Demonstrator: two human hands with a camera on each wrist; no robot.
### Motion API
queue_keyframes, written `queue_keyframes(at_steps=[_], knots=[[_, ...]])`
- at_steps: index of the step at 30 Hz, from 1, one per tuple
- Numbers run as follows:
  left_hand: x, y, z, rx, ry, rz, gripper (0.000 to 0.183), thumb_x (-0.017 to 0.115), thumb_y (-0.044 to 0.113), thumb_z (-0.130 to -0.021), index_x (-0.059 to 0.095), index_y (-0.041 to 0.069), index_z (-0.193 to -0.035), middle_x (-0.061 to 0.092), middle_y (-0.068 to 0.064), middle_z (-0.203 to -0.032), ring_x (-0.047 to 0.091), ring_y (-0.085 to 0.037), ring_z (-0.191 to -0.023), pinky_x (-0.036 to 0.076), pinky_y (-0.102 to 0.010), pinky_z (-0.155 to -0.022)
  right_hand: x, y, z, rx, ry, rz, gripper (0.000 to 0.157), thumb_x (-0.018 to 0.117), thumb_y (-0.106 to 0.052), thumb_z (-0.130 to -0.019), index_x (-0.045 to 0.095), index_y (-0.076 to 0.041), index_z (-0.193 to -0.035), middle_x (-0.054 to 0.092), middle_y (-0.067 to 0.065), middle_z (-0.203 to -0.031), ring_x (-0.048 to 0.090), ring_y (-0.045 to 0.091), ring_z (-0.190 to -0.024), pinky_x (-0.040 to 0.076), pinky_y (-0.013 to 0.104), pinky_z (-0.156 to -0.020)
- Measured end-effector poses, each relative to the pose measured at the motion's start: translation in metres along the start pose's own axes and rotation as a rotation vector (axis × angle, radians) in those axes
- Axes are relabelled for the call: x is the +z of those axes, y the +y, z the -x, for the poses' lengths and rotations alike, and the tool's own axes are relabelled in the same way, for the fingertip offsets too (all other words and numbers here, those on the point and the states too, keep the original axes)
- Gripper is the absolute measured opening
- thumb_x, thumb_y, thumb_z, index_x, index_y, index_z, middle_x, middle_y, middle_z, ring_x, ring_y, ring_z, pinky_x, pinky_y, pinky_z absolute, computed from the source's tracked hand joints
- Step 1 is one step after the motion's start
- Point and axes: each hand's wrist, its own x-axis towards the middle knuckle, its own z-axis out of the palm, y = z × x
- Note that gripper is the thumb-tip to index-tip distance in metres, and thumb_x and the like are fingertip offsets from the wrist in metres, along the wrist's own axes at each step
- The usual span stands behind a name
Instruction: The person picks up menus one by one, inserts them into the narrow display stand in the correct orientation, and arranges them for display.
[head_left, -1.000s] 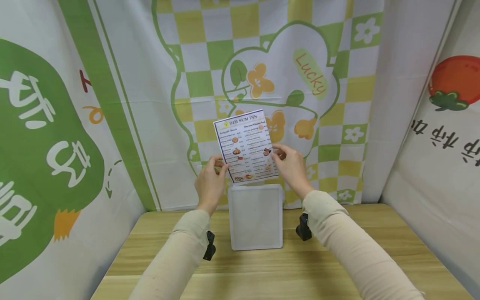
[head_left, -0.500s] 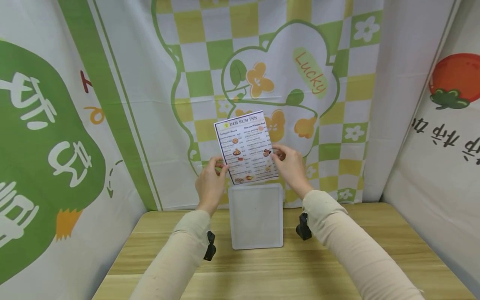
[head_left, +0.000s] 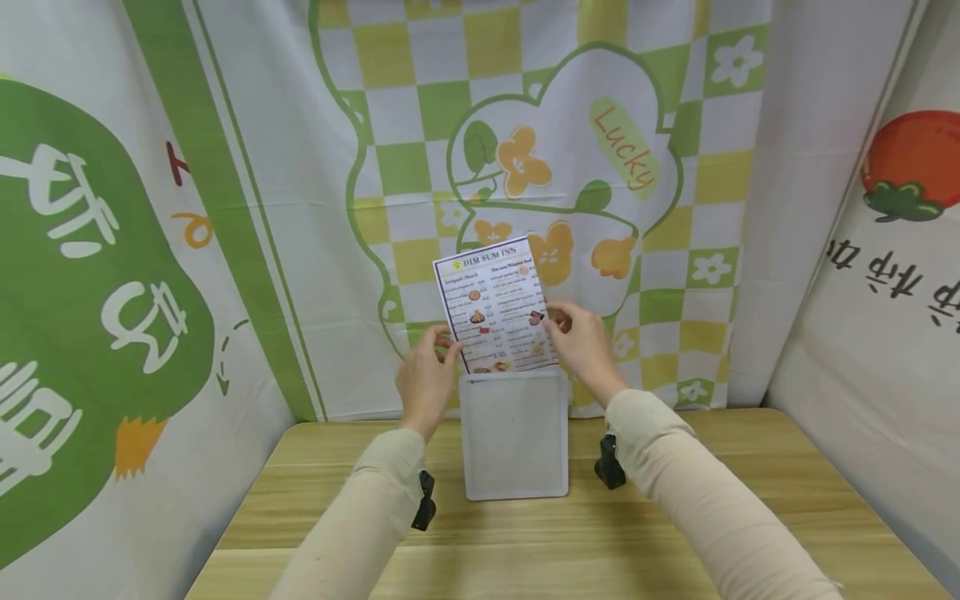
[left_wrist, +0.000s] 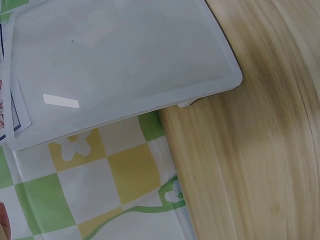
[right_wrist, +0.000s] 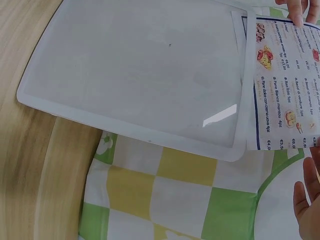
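A printed menu sheet (head_left: 495, 308) headed "DIM SUM INN" stands slightly tilted above a white-framed display stand (head_left: 513, 437) with a clear front. My left hand (head_left: 427, 379) pinches the sheet's left edge, and my right hand (head_left: 588, 350) pinches the right edge. The sheet's lower edge meets the frame's top rim. In the left wrist view, one lower corner of the menu (left_wrist: 21, 115) shows through the clear panel, inside the frame. The right wrist view shows the menu (right_wrist: 285, 90) crossing the rim, with right-hand fingers (right_wrist: 301, 202) beside it.
The stand is upright on a wooden table (head_left: 645, 533), near its back edge. Behind hangs a green and yellow checked cloth (head_left: 405, 167). Printed white cloth walls close in at left (head_left: 225, 333) and right (head_left: 847, 358). A black wrist camera (head_left: 611, 462) sits under the right wrist.
Both hands have lowered the menu slightly, so its bottom edge now reaches behind the frame's top rim. A gap showed there before. The stand has barely moved.
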Motion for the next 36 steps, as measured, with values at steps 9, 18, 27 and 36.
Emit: queue_keyframes(at_steps=[9,18,27,36], knots=[[0.01,-0.007,0.007,-0.023,-0.034,-0.018,0.029,0.067,0.03,-0.096,0.064,0.016,-0.121,0.073,0.004,-0.1,0.062,-0.014,-0.071,0.043,-0.033,-0.063,0.003,0.009,0.009,0.026,-0.009,0.022,0.026,0.065,-0.014,-0.096,0.067,-0.005,-0.121,0.071,0.009,-0.096,0.062,0.024,-0.082,0.049,0.038,-0.069],[0.012,-0.006,0.009,-0.108,-0.074,0.025,0.028,0.064,0.03,-0.097,0.064,0.015,-0.121,0.071,0.003,-0.103,0.063,-0.016,-0.079,0.044,-0.035,-0.068,0.011,0.025,0.024,0.069,-0.041,0.016,0.026,0.066,-0.016,-0.096,0.068,-0.006,-0.121,0.072,0.007,-0.096,0.063,0.022,-0.083,0.05,0.038,-0.07],[0.011,-0.004,0.008,-0.11,-0.074,0.047,0.024,0.066,0.027,-0.096,0.065,0.016,-0.118,0.071,0.003,-0.101,0.063,-0.016,-0.08,0.045,-0.036,-0.069,0.016,0.034,0.031,0.079,-0.021,-0.021,0.024,0.07,-0.012,-0.092,0.069,-0.003,-0.114,0.07,0.009,-0.094,0.061,0.025,-0.086,0.049,0.039,-0.076],[0.017,-0.01,0.014,-0.093,-0.092,0.007,0.022,0.067,0.028,-0.096,0.066,0.016,-0.115,0.071,0.005,-0.099,0.063,-0.014,-0.077,0.044,-0.033,-0.064,0.012,0.029,0.022,0.082,-0.001,-0.082,0.026,0.069,-0.014,-0.093,0.068,0.0,-0.115,0.07,0.013,-0.099,0.063,0.027,-0.089,0.051,0.04,-0.078]])
